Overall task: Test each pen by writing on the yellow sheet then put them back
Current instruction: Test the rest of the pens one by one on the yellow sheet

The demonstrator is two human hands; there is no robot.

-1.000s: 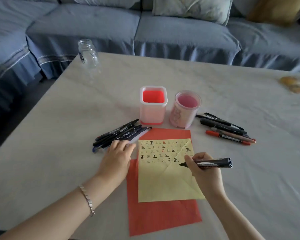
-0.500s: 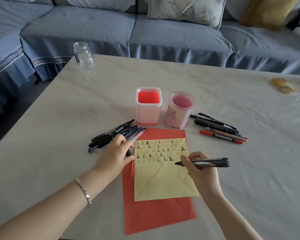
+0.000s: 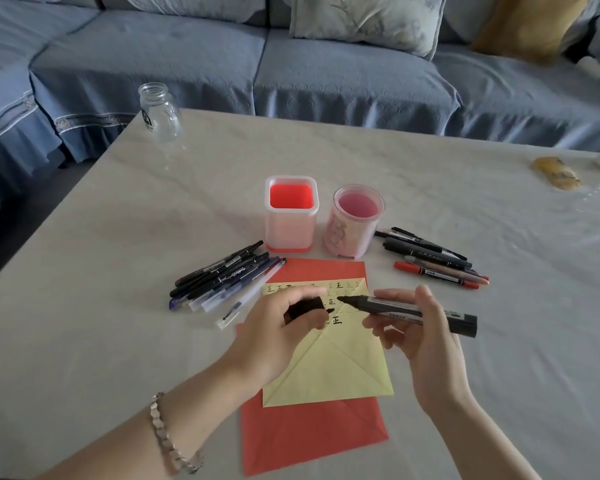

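The marker point(image 3: 406, 310) has come up off the sheet point(image 3: 329, 372). Half a second ago its tip was on the paper. Now it hangs just above the written rows, lying nearly level with its bare tip pointing left at the cap point(image 3: 305, 308), and the left hand point(image 3: 278, 336) has come in from the sheet's left edge to meet it. The step looks like recapping, so this marker's test seems done. The tip and the cap's mouth are close but not yet joined. The sheet lies flat on a red paper point(image 3: 312, 438) on the bench point(image 3: 118, 237), its top rows filled with small marks, mostly black with a few red, and its lower half blank. Plenty of pens have been tried, then, though I cannot tell which ones. One pile of pens point(image 3: 222, 278) lies left of the sheet and another pile point(image 3: 430, 259) to its right. The square cup point(image 3: 290, 226) and round cup point(image 3: 350, 233) behind the sheet look empty, so all the putting back is still to do. The left hand is curled round the cap, thumb and forefinger pinching it. The right hand point(image 3: 426, 344) holds the marker's barrel between thumb and fingertips, its other fingers loosely spread.
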